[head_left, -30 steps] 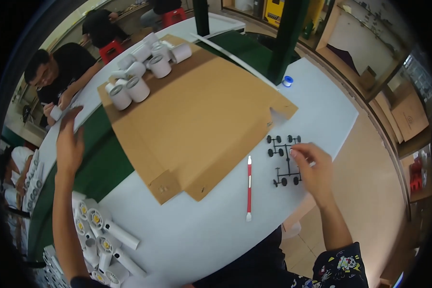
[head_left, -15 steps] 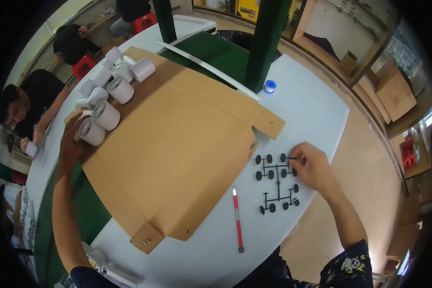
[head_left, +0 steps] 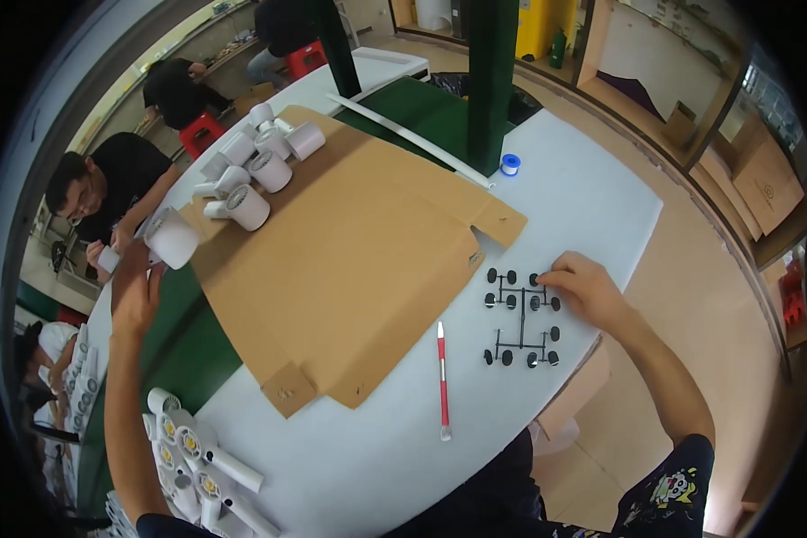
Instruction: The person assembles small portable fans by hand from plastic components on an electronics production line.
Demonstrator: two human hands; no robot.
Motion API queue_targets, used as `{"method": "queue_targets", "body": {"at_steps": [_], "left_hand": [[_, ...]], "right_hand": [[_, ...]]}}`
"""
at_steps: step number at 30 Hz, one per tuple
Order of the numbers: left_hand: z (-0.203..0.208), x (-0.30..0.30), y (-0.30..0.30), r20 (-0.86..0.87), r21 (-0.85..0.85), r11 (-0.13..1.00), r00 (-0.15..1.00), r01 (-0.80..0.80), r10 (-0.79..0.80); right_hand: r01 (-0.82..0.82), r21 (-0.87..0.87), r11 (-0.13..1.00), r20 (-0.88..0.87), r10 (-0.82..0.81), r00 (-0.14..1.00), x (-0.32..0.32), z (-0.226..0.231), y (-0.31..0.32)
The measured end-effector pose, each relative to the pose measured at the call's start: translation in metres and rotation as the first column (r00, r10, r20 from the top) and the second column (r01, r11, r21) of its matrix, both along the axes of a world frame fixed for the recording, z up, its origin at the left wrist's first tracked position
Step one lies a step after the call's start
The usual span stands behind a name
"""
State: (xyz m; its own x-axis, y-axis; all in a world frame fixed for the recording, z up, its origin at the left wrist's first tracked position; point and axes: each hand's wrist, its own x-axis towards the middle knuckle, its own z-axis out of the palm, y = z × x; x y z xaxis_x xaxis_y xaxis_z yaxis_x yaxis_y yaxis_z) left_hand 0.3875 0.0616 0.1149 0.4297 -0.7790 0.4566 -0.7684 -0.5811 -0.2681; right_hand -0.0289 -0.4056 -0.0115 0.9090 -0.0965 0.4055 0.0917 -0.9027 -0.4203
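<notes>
My left hand (head_left: 136,291) is closed on a white handheld fan (head_left: 172,238), lifted off the left edge of the cardboard. Several more white fans (head_left: 247,208) lie in a cluster on the far left of that flattened cardboard (head_left: 350,242). On the right, my right hand (head_left: 587,285) pinches at the upper right corner of a black plastic sprue frame (head_left: 522,314) that carries several small oval black pieces. Its fingertips touch one of these pieces (head_left: 534,280). A red craft knife (head_left: 443,381) lies between the cardboard and the frame.
Near my left forearm, several white fans with yellow centres (head_left: 190,441) lie on the white table (head_left: 332,466). A blue-rimmed spool (head_left: 510,165) stands at the far right by a green post (head_left: 490,90). A co-worker (head_left: 121,179) sits across on the left.
My left hand has lifted one fan away from the cluster on the cardboard. My right hand stays at the frame's upper right corner. The whole view has shifted, showing more fans at lower left.
</notes>
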Motion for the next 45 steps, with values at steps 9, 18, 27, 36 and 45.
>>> {"method": "queue_targets", "body": {"at_steps": [9, 18, 27, 36, 45], "left_hand": [[0.017, -0.263, -0.044, -0.881, -0.418, 0.851, 0.372, -0.317, -0.293], [-0.086, -0.371, -0.075, -0.524, -0.306, 0.625, -0.421, -0.718, -0.74], [-0.109, -0.382, -0.052, -0.5, -0.26, 0.553, -0.379, -0.792, -0.779], [-0.119, -0.386, -0.043, -0.434, -0.257, 0.569, -0.433, -0.781, -0.79], [-0.121, -0.381, -0.043, -0.374, -0.258, 0.562, -0.455, -0.786, -0.808]], "right_hand": [[-0.198, -0.431, 0.881, -0.112, 0.165, 0.98, 0.009, 0.021, -0.01], [-0.223, 0.502, 0.836, 0.101, 0.199, 0.975, -0.006, 0.042, 0.178], [-0.2, 0.721, 0.663, 0.026, 0.262, 0.965, 0.002, 0.028, 0.248], [-0.304, 0.293, 0.906, 0.112, 0.283, 0.953, 0.003, 0.01, 0.263], [-0.366, 0.153, 0.918, 0.127, 0.349, 0.929, 0.009, 0.007, 0.258]]}}
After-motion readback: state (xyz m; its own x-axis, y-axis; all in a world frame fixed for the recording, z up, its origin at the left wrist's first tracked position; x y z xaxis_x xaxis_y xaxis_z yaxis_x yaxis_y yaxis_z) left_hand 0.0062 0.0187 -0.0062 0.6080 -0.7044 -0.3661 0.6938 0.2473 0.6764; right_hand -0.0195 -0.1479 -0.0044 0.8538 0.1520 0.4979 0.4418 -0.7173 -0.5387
